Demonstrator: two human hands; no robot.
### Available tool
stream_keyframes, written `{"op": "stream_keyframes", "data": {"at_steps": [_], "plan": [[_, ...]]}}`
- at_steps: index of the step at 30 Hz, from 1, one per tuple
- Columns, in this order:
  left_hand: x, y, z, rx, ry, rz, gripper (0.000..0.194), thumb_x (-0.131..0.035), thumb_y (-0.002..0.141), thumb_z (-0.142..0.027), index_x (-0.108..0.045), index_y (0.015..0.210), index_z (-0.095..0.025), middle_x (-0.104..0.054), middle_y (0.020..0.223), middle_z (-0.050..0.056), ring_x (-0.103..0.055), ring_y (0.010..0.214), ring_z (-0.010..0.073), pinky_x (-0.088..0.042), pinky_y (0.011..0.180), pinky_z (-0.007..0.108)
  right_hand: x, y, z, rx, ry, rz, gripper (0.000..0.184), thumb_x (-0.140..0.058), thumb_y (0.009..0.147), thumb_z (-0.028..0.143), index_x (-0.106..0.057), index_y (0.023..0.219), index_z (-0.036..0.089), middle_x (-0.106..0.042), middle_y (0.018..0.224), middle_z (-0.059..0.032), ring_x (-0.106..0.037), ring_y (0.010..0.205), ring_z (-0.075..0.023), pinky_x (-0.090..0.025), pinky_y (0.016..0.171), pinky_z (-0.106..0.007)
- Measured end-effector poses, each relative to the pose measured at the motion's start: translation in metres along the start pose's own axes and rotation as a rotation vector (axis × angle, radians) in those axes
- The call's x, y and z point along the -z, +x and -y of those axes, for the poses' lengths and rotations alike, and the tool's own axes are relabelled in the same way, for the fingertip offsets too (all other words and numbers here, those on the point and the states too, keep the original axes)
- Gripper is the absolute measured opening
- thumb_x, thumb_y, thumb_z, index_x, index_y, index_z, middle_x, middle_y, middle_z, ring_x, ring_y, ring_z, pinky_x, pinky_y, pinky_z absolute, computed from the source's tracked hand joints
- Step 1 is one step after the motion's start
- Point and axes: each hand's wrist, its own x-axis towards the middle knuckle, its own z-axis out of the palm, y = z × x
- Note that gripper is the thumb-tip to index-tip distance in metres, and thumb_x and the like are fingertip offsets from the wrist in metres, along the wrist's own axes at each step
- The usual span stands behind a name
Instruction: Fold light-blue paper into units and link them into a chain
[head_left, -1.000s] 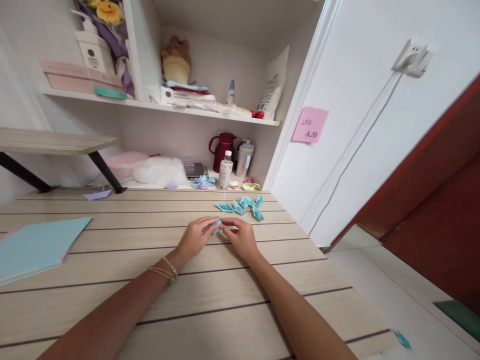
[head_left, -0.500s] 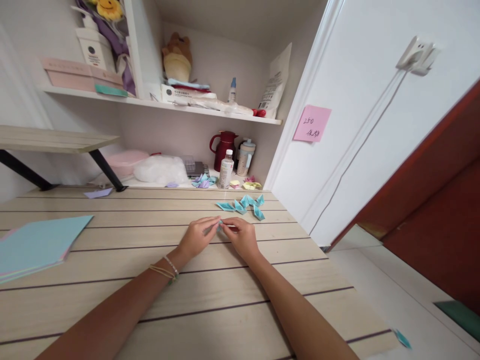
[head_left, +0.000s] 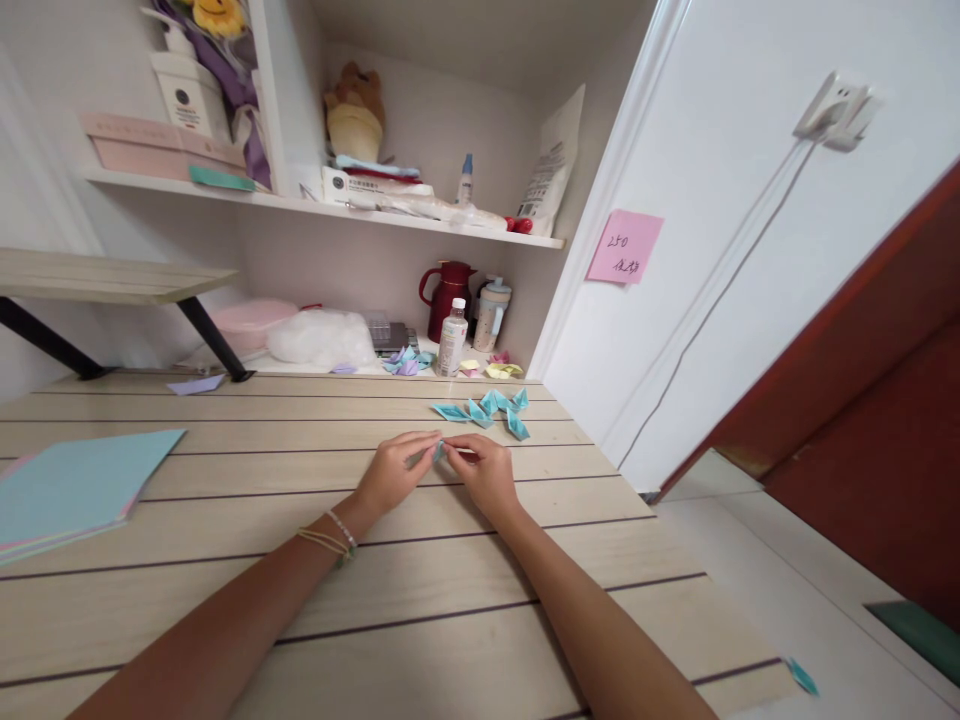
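Observation:
A small blue piece of folded paper is pinched between my two hands above the slatted table; most of it is hidden by the fingers. My left hand grips it from the left, fingertips closed, with bracelets on the wrist. From the right, my right hand holds the same piece between thumb and fingers. Just beyond the hands lie several folded blue paper shapes, some of them boat-like. A stack of coloured paper sheets, blue on top, rests at the table's left.
A clear bottle stands at the table's back edge, with a dark red jug and a tumbler behind. At left is a small raised shelf on black legs. One folded blue paper lies beyond the right edge.
Both hands stay in nearly the same place. A little more of the blue paper shows between the fingertips.

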Motion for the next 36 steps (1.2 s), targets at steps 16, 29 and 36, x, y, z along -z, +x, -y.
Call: {"op": "stream_keyframes", "data": {"at_steps": [16,29,36], "plan": [[-0.003,-0.001,0.015,0.273,-0.152,0.008,0.027,-0.065,0.067,-0.027,-0.066,0.09,-0.014,-0.071,0.085,0.008,-0.067,0.075,0.0216,-0.056,0.069,0.032,0.004,0.0,-0.006,0.296,-0.351,0.156,0.023,-0.047,0.078,0.012,-0.064,0.091,0.022,-0.066,0.09,-0.006,-0.06,0.088,-0.0187,-0.049,0.078,-0.03],[-0.003,-0.001,0.015,0.315,-0.192,0.023,0.035,-0.068,0.061,-0.023,-0.064,0.094,-0.011,-0.071,0.082,0.009,-0.067,0.074,0.0204,-0.056,0.07,0.033,0.006,0.002,-0.006,0.379,-0.357,0.091,0.013,-0.051,0.078,0.012,-0.062,0.079,0.019,-0.066,0.082,-0.006,-0.061,0.08,-0.0163,-0.05,0.072,-0.027],[-0.003,0.0,0.014,0.313,-0.165,0.001,0.034,-0.067,0.061,-0.022,-0.064,0.093,-0.01,-0.07,0.078,0.008,-0.067,0.073,0.02,-0.056,0.07,0.032,0.005,0.001,-0.005,0.375,-0.382,0.102,0.013,-0.051,0.077,0.012,-0.062,0.078,0.019,-0.066,0.083,-0.0061,-0.061,0.08,-0.016,-0.05,0.072,-0.026]]}}
